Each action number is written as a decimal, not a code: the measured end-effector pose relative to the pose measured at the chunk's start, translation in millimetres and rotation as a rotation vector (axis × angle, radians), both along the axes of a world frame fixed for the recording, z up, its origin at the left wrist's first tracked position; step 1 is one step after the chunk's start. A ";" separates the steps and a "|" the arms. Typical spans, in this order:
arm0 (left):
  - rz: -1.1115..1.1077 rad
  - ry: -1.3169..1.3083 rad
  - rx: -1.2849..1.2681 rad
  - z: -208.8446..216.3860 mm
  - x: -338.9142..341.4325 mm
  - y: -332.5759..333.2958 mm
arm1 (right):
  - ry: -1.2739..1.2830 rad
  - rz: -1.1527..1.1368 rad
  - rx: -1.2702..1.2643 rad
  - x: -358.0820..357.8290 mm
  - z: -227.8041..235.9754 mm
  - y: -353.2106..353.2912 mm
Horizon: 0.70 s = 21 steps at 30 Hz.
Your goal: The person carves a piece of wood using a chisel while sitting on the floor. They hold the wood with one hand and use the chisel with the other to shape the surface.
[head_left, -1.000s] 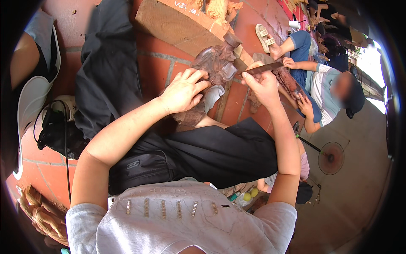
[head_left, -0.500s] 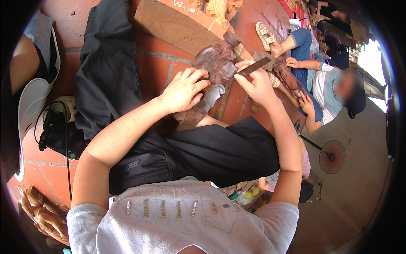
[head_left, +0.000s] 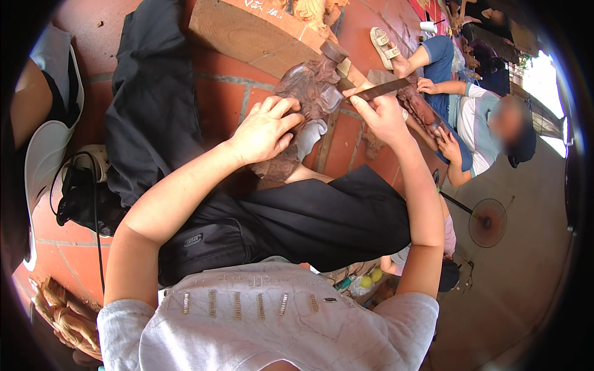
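Observation:
A dark reddish-brown wood carving (head_left: 304,86) lies tilted beyond my crossed leg, its surface knobbly with a shiny patch. My left hand (head_left: 265,131) rests on its near left side, fingers bent over the wood and holding it. In my right hand (head_left: 382,117) is a flat dark strip (head_left: 385,89), pinched between thumb and fingers, its left end close to the carving's right side. Whether that end touches the wood I cannot tell. Below the carving, a pale grey cloth (head_left: 312,137) hangs between it and my leg.
A thick wooden block (head_left: 247,38) with pale carved figures stands just beyond. At the right a seated person (head_left: 486,130) handles another dark carving (head_left: 422,111). A white plastic chair (head_left: 52,148) is at left, a fan (head_left: 487,222) at right, a pale carving (head_left: 68,318) lower left.
My right hand has shifted slightly, and the strip now points more levelly to the right. My left hand keeps its hold; the whole view has moved a little.

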<state>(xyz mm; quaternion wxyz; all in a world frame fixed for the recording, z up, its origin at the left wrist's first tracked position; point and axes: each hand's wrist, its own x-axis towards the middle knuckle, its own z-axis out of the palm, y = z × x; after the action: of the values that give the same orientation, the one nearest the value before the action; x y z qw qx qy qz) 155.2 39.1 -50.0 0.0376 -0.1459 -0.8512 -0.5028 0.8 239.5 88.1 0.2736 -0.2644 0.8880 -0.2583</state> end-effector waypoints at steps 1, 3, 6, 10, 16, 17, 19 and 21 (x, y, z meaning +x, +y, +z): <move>-0.004 0.008 0.007 -0.8 0.0 0.6 | 0.006 -0.003 0.050 4.3 4.9 -4.4; -0.011 0.023 0.023 -2.3 -0.5 2.6 | 0.223 0.271 -0.020 2.2 -0.3 -3.0; 0.003 -0.005 -0.004 0.3 -1.0 1.3 | 0.017 0.088 0.152 -5.2 4.9 -4.8; 0.000 0.022 0.006 -4.3 0.1 3.3 | -0.052 0.050 -0.024 1.1 4.8 -1.9; 0.007 0.002 -0.007 3.5 -1.2 -2.3 | 0.051 0.105 0.081 0.6 12.7 -16.6; 0.008 0.007 -0.001 1.0 -1.1 -1.2 | 0.059 0.121 0.058 1.4 12.1 -14.9; 0.008 0.030 0.017 -2.6 -1.1 2.9 | 0.165 0.234 0.029 5.7 9.2 -9.6; 0.011 0.029 0.017 -4.0 -1.7 2.2 | 0.180 0.239 0.061 -1.2 4.7 -2.9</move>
<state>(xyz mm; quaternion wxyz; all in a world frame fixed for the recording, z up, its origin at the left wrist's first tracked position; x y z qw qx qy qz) 153.4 41.2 -54.0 0.0539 -0.1482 -0.8471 -0.5075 -0.4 236.6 92.8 0.2295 -0.3821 0.8785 -0.1721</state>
